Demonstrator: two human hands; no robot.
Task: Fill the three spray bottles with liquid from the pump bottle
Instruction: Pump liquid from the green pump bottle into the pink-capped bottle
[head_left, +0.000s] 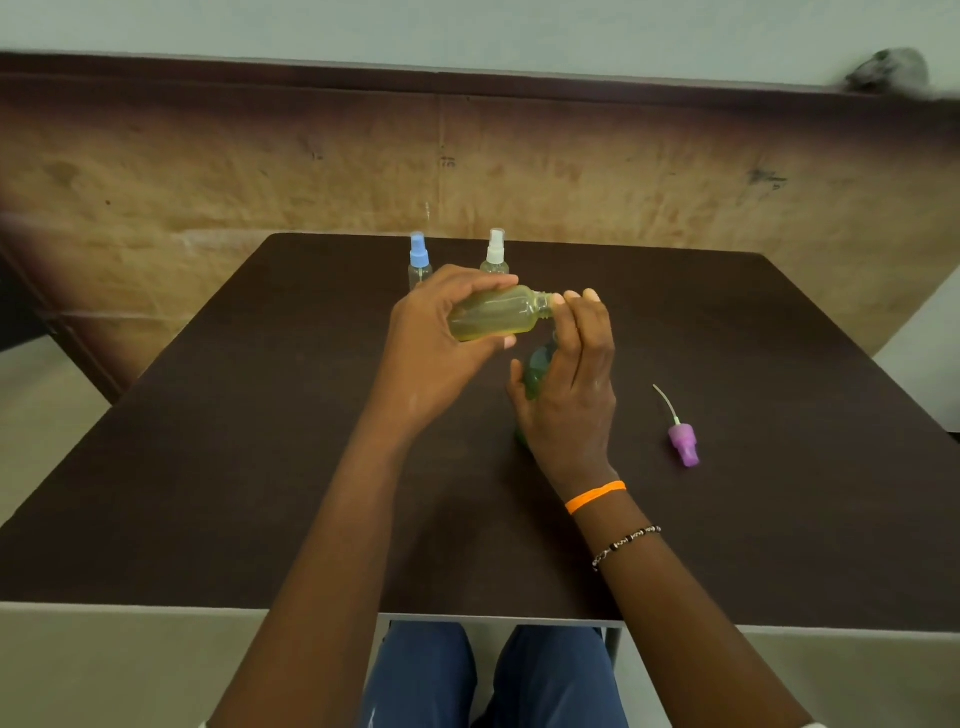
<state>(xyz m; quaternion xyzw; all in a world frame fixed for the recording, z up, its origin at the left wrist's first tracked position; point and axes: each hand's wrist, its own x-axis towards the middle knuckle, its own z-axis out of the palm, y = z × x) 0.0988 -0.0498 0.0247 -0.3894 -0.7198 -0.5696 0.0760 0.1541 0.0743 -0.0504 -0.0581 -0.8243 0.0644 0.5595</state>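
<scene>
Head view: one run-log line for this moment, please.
left hand: holds open spray bottle tilted | right hand: on pump bottle | purple sprayer: on table

Your left hand grips an uncapped bottle of yellowish liquid, tipped on its side with the neck toward your right hand. Your right hand's fingertips sit at that neck while it wraps around a green bottle, mostly hidden beneath. Just beyond your hands stand a blue-capped sprayer and a white-capped sprayer; a purple spray cap lies right of your right hand on the table.
</scene>
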